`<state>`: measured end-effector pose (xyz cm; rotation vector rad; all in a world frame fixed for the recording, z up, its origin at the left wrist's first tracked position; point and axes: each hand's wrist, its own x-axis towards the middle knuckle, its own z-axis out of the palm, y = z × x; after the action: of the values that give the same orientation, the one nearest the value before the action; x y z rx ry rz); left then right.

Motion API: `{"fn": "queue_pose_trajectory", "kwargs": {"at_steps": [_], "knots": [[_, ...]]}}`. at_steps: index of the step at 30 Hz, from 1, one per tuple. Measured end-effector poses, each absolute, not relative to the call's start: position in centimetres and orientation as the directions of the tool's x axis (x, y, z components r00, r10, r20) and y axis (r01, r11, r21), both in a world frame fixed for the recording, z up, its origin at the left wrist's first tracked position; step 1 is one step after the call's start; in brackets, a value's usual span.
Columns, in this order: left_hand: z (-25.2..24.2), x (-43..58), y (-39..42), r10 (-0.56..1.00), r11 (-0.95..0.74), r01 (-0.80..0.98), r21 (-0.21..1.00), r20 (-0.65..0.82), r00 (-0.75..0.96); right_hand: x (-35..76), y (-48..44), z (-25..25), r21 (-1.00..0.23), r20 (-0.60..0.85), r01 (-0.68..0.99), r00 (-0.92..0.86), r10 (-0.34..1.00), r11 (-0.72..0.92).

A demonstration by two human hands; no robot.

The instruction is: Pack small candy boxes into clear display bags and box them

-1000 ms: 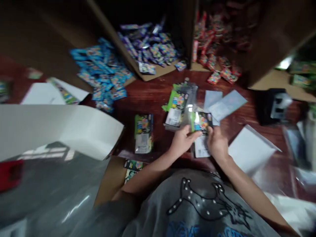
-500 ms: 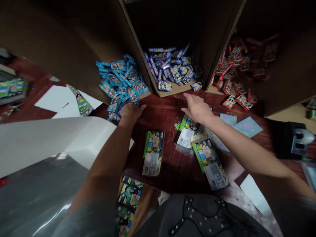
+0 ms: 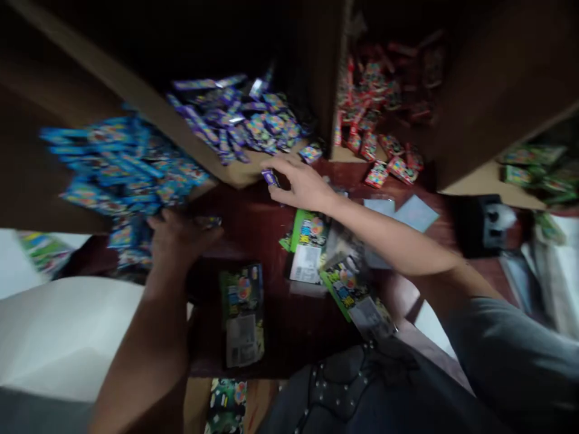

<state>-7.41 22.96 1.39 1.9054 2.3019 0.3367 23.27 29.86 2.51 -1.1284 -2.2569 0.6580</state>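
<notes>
My right hand (image 3: 302, 185) pinches a small purple candy packet (image 3: 270, 177) between thumb and fingers, just in front of the purple packet pile (image 3: 253, 123). My left hand (image 3: 176, 241), smeared by motion, is beside the blue candy packets (image 3: 122, 169). A small packet (image 3: 208, 222) shows at its thumb and seems held there; its colour is unclear. On the dark red table between my arms lie printed pouches: one (image 3: 243, 316) on the left, another (image 3: 310, 247) under my right wrist, and a third (image 3: 359, 298) slanted nearer my body.
Cardboard dividers (image 3: 332, 78) separate the piles. Red packets (image 3: 377, 126) spill from the right-hand box, and green packets (image 3: 538, 169) are at the far right. A black device (image 3: 482, 226) stands on the right. Light blue sheets (image 3: 416, 212) lie near it. White sheeting (image 3: 67, 337) curls at the left.
My view has turned, shifting the boxes leftward. My right hand has moved to the purple pile and taken a purple packet. My left hand has drawn back slightly from the blue pile, a packet showing at its thumb.
</notes>
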Motion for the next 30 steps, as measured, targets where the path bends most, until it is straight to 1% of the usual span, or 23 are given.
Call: {"fn": "queue_pose_trajectory", "kwargs": {"at_steps": [1, 2, 3, 5, 7, 8, 10, 12, 15, 17, 18, 20, 22, 24, 26, 28, 30], "knots": [[1.9, -5.4, 21.8, 0.979, 0.176, 0.953, 0.246, 0.06, -0.196, 26.3, 27.7, 2.7, -0.706, 0.253, 0.49, -0.499, 0.829, 0.511], [2.4, -3.0, 20.5, 0.99, 0.095, 0.962, 0.257, 0.078, -0.119, 29.4, 25.3, 2.7, -0.779, 0.252, 0.42, -0.471, 0.845, 0.466], [3.0, -0.3, 19.0, 0.996, -0.043, 0.956, 0.29, 0.089, 0.018, 32.4, 22.7, 2.7, -0.839, 0.226, 0.372, -0.425, 0.877, 0.397], [4.0, 5.5, 15.7, 0.945, -0.325, 0.858, 0.397, 0.103, 0.31, 37.9, 17.2, 2.2, -0.926, 0.1, 0.323, -0.296, 0.95, 0.198], [4.3, 11.4, 12.8, 0.856, -0.475, 0.706, 0.525, 0.089, 0.51, 42.0, 12.0, 1.2, -0.96, -0.056, 0.278, -0.187, 0.981, -0.002], [4.1, 14.0, 11.7, 0.804, -0.525, 0.636, 0.565, 0.085, 0.589, 43.5, 9.7, 0.5, -0.964, -0.114, 0.257, -0.151, 0.982, -0.073], [3.0, 18.4, 10.4, 0.709, -0.599, 0.549, 0.583, 0.067, 0.702, 45.2, 6.0, -0.7, -0.959, -0.151, 0.253, -0.091, 0.984, -0.124], [1.5, 21.3, 10.2, 0.646, -0.655, 0.538, 0.531, 0.022, 0.763, 45.9, 3.6, -1.6, -0.928, -0.105, 0.362, -0.029, 0.994, -0.087], [0.1, 23.8, 10.7, 0.608, -0.696, 0.581, 0.422, -0.086, 0.79, 46.6, 1.9, -2.0, -0.788, 0.033, 0.616, 0.028, 0.999, 0.009], [-0.1, 24.5, 11.0, 0.604, -0.692, 0.592, 0.413, -0.118, 0.788, 47.3, 1.3, -2.0, -0.692, 0.097, 0.717, -0.017, 0.995, 0.08], [0.0, 24.6, 11.0, 0.604, -0.682, 0.583, 0.44, -0.11, 0.79, 47.6, 1.1, -2.0, -0.655, 0.108, 0.746, -0.066, 0.992, 0.121], [0.1, 24.4, 10.9, 0.602, -0.657, 0.529, 0.538, -0.049, 0.797, 48.0, 0.9, -2.2, -0.59, 0.088, 0.784, -0.178, 0.98, 0.195], [0.0, 24.0, 10.7, 0.605, -0.635, 0.444, 0.632, 0.05, 0.795, 48.2, 0.8, -2.6, -0.531, 0.043, 0.814, -0.251, 0.967, 0.235], [-0.6, 23.6, 10.5, 0.601, -0.634, 0.388, 0.669, 0.112, 0.791, 48.3, 1.1, -3.0, -0.497, 0.018, 0.829, -0.285, 0.958, 0.256], [-1.2, 23.2, 10.4, 0.589, -0.655, 0.42, 0.629, 0.077, 0.804, 48.6, 1.6, -3.4, -0.499, 0.019, 0.818, -0.32, 0.947, 0.286], [-1.7, 23.0, 10.6, 0.586, -0.679, 0.505, 0.533, -0.022, 0.81, 49.1, 2.2, -3.7, -0.527, 0.027, 0.785, -0.367, 0.93, 0.325], [-1.9, 22.8, 10.7, 0.572, -0.703, 0.548, 0.453, -0.097, 0.814, 49.4, 2.7, -4.1, -0.552, 0.027, 0.754, -0.411, 0.911, 0.356]]}}
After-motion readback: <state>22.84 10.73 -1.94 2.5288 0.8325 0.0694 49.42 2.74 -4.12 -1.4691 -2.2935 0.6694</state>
